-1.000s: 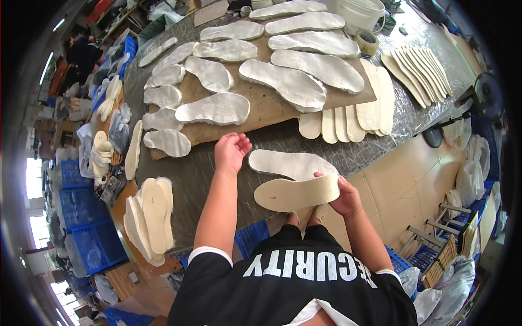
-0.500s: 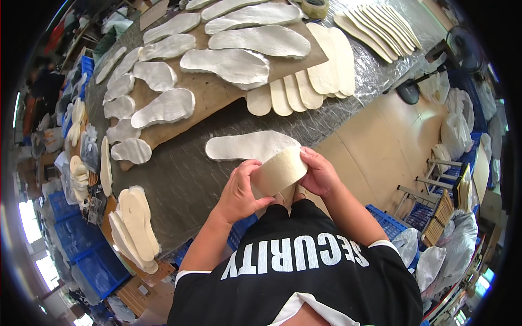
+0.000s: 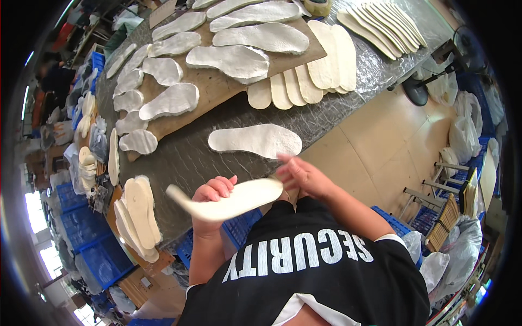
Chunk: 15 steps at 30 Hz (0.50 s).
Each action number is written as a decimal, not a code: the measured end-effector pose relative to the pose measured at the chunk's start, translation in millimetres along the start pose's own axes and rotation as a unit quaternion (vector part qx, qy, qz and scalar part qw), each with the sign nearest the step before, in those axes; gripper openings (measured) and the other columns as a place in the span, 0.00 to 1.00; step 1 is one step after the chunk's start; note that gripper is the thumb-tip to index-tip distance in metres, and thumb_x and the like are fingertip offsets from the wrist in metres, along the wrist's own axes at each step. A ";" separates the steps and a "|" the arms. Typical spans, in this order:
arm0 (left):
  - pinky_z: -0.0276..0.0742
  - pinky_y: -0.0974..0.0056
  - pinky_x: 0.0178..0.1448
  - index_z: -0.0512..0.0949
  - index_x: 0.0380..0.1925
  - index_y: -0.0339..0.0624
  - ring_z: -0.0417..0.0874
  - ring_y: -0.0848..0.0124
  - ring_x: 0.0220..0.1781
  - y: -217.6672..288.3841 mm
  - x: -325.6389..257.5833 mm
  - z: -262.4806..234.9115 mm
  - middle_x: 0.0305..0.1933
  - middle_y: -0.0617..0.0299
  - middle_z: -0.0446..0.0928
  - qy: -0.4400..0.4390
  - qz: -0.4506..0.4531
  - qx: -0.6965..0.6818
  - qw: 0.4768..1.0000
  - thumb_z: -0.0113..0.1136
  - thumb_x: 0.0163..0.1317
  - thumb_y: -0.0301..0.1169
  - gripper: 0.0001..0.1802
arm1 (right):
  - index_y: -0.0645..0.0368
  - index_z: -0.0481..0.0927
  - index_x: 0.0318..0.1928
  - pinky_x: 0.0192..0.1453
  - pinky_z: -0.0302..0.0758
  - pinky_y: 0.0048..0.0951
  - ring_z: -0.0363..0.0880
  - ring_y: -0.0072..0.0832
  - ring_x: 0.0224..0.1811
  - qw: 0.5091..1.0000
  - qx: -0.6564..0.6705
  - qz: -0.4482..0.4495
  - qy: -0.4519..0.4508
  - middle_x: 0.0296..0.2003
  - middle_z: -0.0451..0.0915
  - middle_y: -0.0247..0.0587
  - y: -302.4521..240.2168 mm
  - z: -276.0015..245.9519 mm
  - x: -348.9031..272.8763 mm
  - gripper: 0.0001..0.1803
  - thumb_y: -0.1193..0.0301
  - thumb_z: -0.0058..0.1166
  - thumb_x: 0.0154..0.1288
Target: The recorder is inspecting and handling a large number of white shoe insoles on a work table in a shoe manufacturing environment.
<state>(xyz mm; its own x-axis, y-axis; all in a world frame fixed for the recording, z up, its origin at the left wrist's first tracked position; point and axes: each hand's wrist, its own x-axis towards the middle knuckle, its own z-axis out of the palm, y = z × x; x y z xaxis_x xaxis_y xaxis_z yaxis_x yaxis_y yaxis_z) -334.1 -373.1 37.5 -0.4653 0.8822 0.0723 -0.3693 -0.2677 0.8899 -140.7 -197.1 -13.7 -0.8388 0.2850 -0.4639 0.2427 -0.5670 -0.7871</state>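
A cream insole (image 3: pixel 242 200) hangs over the table's near edge, its left end blurred and bent up. My left hand (image 3: pixel 215 191) is closed on it, with the fingers over its far edge. Close to the insole's right end is my right hand (image 3: pixel 298 174), fingers stretched out and slightly smeared by motion, seemingly holding nothing. Just beyond both hands, a single white fuzzy-edged insole (image 3: pixel 253 140) lies flat on the dark, film-covered table (image 3: pixel 182 168).
A brown board (image 3: pixel 215 92) bears several white insoles. Cream insoles (image 3: pixel 326 60) overlap beside it, with another fanned row (image 3: pixel 380 27) at far right. More insoles (image 3: pixel 138 214) pile up at near left. Blue crates (image 3: pixel 98 263) stand left; a metal step frame (image 3: pixel 429 198) stands right.
The cream insole was curled between both hands and is now mostly straightened, lower and further left in my left hand. My right hand has come off it.
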 end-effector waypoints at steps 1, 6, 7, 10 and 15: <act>0.60 0.45 0.73 0.76 0.29 0.46 0.74 0.61 0.50 0.9 0.4 1.2 0.37 0.60 0.76 -0.037 0.023 -0.097 0.994 0.68 0.59 0.31 0.08 | 0.55 0.61 0.71 0.46 0.79 0.30 0.78 0.29 0.45 0.996 0.045 0.074 -0.029 0.48 0.76 0.43 8.6 3.9 -2.2 0.34 0.46 0.38 0.76; 0.57 0.46 0.75 0.79 0.30 0.44 0.71 0.56 0.62 5.0 -16.2 -5.6 0.43 0.54 0.79 -0.092 0.017 -0.064 0.994 0.67 0.60 0.38 0.10 | 0.57 0.71 0.60 0.38 0.79 0.24 0.80 0.22 0.38 0.954 0.280 0.069 -0.079 0.43 0.80 0.37 22.6 1.5 -4.1 0.19 0.66 0.53 0.73; 0.61 0.46 0.74 0.78 0.41 0.43 0.68 0.53 0.67 6.3 -24.9 -21.8 0.54 0.50 0.75 -0.128 -0.026 -0.046 0.990 0.68 0.59 0.39 0.16 | 0.59 0.72 0.56 0.34 0.78 0.20 0.79 0.19 0.32 0.949 0.303 0.066 -0.048 0.39 0.81 0.35 9.5 4.3 -7.2 0.17 0.76 0.56 0.68; 0.67 0.48 0.70 0.74 0.59 0.42 0.63 0.51 0.73 25.3 -26.8 -35.1 0.68 0.45 0.67 -0.129 -0.158 -0.104 0.973 0.70 0.57 0.39 0.30 | 0.59 0.71 0.54 0.30 0.79 0.22 0.79 0.19 0.25 0.975 0.219 -0.023 -0.011 0.34 0.81 0.37 -6.8 -4.2 -13.5 0.16 0.78 0.55 0.68; 0.63 0.52 0.72 0.50 0.75 0.40 0.66 0.52 0.72 44.6 -13.9 -16.2 0.73 0.43 0.60 -0.213 -0.256 0.272 0.903 0.81 0.40 0.37 0.64 | 0.59 0.70 0.54 0.31 0.79 0.21 0.78 0.18 0.26 0.991 0.121 -0.053 0.004 0.33 0.81 0.36 -31.7 10.6 -31.0 0.15 0.78 0.54 0.68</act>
<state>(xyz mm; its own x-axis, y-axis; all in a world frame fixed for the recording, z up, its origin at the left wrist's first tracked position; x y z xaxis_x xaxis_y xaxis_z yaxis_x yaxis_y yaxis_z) -357.1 -403.6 68.9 0.0494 0.9366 -0.3470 0.0550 0.3444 0.9372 -127.6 -196.2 29.9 -0.8490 0.3591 -0.3876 0.0286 -0.7013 -0.7123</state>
